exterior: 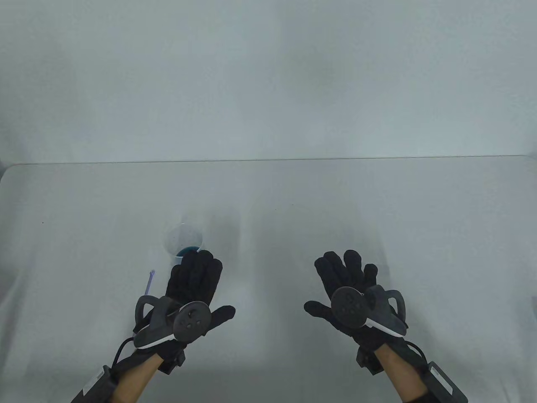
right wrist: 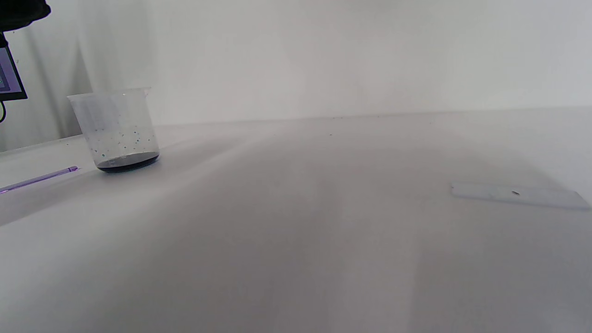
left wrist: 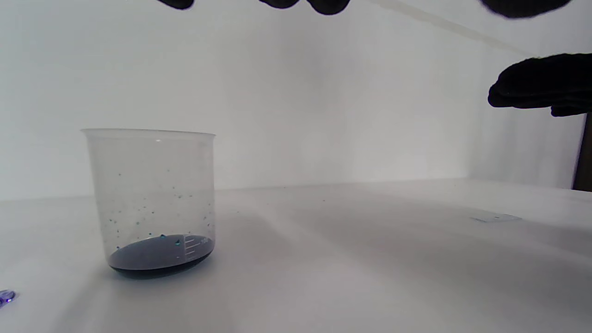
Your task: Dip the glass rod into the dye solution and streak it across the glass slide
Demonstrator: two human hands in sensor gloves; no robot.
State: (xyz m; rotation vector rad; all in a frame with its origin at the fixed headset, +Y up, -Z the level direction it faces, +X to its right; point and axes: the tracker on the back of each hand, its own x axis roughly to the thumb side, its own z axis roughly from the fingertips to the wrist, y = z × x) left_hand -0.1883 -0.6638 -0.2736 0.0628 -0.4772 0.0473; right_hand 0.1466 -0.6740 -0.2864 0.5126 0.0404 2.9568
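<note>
A clear plastic beaker (exterior: pixel 183 240) with a shallow pool of dark blue dye (exterior: pixel 187 252) stands left of centre; it also shows in the left wrist view (left wrist: pixel 150 199) and the right wrist view (right wrist: pixel 113 129). A purple-tinted glass rod (exterior: pixel 149 282) lies on the table left of my left hand; the right wrist view (right wrist: pixel 39 179) shows it too. My left hand (exterior: pixel 205 281) hovers open, its fingers (left wrist: pixel 323 5) just short of the beaker. My right hand (exterior: pixel 327 281) is open and holds nothing. A glass slide (right wrist: pixel 518 195) lies flat on the table to the right (left wrist: pixel 496 217); the table view does not show it.
The white table (exterior: pixel 268 201) ends at a far edge against a white backdrop. A dark screen-like object (right wrist: pixel 9 78) stands off the table's left side in the right wrist view.
</note>
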